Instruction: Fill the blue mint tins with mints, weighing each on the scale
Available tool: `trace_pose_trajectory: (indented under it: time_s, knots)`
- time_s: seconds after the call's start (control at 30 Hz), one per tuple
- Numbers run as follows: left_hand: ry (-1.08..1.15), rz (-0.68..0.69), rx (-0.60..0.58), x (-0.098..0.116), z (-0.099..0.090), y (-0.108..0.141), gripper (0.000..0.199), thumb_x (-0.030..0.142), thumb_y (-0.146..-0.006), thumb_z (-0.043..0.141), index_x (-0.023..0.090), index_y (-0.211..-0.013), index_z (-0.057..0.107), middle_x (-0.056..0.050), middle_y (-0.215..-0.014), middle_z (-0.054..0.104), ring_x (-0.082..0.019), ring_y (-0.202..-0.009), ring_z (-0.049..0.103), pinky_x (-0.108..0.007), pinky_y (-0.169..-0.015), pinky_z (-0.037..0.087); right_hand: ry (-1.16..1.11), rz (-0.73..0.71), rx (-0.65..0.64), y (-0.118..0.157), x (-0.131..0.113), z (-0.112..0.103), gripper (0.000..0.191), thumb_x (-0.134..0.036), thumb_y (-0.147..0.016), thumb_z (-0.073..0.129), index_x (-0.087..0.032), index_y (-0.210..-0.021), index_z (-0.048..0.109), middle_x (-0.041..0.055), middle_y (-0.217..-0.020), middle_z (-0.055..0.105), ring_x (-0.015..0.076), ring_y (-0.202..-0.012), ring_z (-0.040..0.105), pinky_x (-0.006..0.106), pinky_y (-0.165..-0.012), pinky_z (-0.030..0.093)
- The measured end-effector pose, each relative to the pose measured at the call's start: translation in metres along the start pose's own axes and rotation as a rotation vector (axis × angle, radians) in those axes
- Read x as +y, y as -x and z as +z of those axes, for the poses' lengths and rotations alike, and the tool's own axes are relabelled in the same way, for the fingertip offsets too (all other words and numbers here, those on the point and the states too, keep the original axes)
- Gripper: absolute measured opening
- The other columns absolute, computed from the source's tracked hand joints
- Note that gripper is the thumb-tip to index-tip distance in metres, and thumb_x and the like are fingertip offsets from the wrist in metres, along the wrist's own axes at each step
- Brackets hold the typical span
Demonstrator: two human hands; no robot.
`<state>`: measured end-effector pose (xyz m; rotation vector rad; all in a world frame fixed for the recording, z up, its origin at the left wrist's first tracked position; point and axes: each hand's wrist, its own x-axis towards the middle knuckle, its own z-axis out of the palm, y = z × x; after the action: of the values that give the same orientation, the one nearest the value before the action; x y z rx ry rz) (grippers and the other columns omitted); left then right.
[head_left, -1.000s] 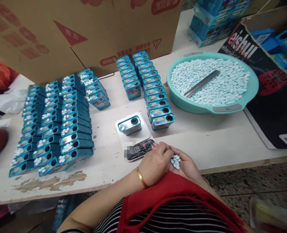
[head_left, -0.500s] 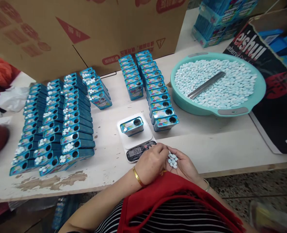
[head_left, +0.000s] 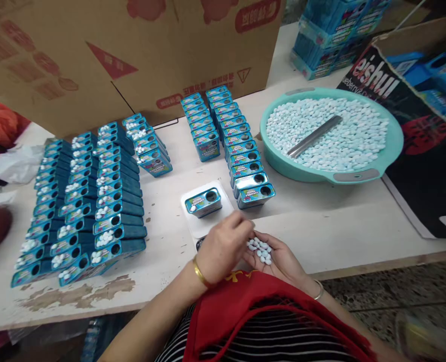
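My right hand [head_left: 283, 264] is cupped palm up, holding a small heap of pale blue candies [head_left: 259, 250]. Just left of it, my left hand [head_left: 226, 244], with a gold bracelet at the wrist, has its fingertips pinched together. What they hold, if anything, I cannot make out. That hand covers most of the display end of a white kitchen scale [head_left: 197, 229]. On the scale stands a blue candy tin [head_left: 203, 202] with a round opening in its top and one candy lying on its lid.
Right of centre stands a turquoise basin [head_left: 298, 171] of candies with a metal scoop [head_left: 315, 137] on top. Rows of tins with candies on their lids [head_left: 110, 236] fill the left; more tins [head_left: 245, 158] line the middle. A large carton [head_left: 132, 50] stands behind.
My left hand has lifted off my right palm and moved up and left, now covering the scale's display. The camera view has shifted slightly. The tin stays on the scale.
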<state>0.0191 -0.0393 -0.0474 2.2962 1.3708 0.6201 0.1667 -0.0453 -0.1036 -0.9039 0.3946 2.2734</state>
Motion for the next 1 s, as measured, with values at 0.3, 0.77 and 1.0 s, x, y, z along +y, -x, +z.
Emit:
trace_pose_trajectory:
  time_s: [0.3,0.77,1.0]
  knots:
    - [-0.176,-0.102,0.226,-0.035,-0.056,-0.014,0.017,0.016,-0.089,0.050,0.016,-0.104,0.058,-0.006,-0.093,0.059,-0.013,-0.083,0.057,-0.027,-0.073,0.049,0.045,0.042,-0.039,0.006,-0.002,0.011,0.027,-0.016,-0.089,0.044,-0.002,-0.102,0.063,0.0198,-0.106,0.069,0.0260,-0.105,0.065,0.036,-0.090,0.053]
    - [-0.344,-0.184,0.436,-0.061,-0.045,0.039,0.051,0.031,-0.077,0.069,0.020,-0.123,0.049,-0.014,-0.121,0.054,-0.026,-0.113,0.052,-0.043,-0.096,0.042,0.045,0.045,-0.091,-0.001,-0.002,0.021,0.028,-0.016,-0.091,0.040,-0.004,-0.098,0.064,0.0163,-0.093,0.073,0.0227,-0.093,0.070,0.030,-0.084,0.055]
    - [-0.547,-0.078,0.276,-0.065,-0.028,0.030,0.048,0.032,-0.085,0.059,0.023,-0.130,0.045,-0.016,-0.141,0.042,-0.031,-0.132,0.037,-0.050,-0.105,0.029,0.065,0.019,-0.042,-0.003,-0.004,0.022,0.025,-0.015,-0.089,0.044,-0.004,-0.098,0.064,0.0167,-0.091,0.073,0.0241,-0.093,0.070,0.031,-0.084,0.055]
